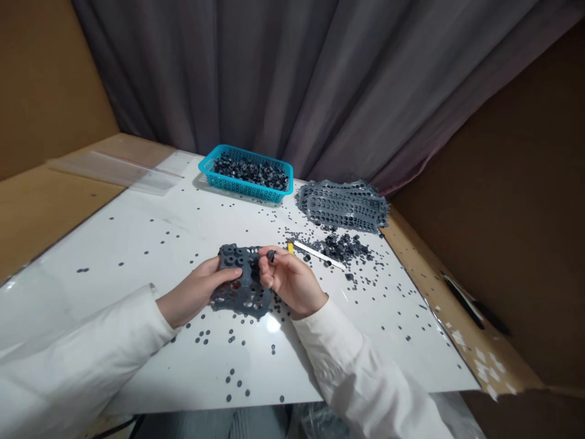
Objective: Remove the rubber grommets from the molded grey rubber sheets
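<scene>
A dark grey perforated rubber sheet (244, 292) is held over the white table top (183, 360), near its middle. My left hand (196, 289) grips the sheet's left side, with the thumb lying on top. At the sheet's right edge, my right hand (292, 280) is closed, pinching a small black rubber piece (271, 256) between thumb and forefinger. Part of the sheet shows empty round holes, while its upper part still bears round pieces. Just beyond my right hand lies a white strip (320, 255) with a yellow end (290, 247).
A turquoise basket (247, 190) full of small black pieces stands at the back. Right of it lie stacked perforated sheets (345, 206), with a loose pile of pieces (345, 247) in front. Small dark discs are scattered around. Clear plastic bags (132, 171) lie back left.
</scene>
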A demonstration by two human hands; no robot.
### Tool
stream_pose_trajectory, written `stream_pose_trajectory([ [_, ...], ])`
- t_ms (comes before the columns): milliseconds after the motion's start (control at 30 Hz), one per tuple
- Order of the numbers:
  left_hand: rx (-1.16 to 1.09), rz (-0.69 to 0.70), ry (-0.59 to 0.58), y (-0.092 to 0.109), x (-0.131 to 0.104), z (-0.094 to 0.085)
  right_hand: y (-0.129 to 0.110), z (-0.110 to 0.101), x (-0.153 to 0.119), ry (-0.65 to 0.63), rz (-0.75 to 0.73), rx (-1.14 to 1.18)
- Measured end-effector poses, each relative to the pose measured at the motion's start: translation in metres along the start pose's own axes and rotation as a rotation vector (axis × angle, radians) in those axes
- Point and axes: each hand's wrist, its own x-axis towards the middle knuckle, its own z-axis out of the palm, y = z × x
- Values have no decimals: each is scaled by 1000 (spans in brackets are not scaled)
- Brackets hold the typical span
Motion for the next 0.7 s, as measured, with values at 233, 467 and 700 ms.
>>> stream_pose_trajectory([
  [233, 7, -15, 37, -1, 1, 0, -3, -1, -3, -125, 106, 95],
  [467, -19, -22, 57, 2, 0, 2, -8, -1, -7, -281, 192, 105],
  [700, -34, -33, 81, 4, -3, 4, -10, -3, -9, -401, 266, 202],
])
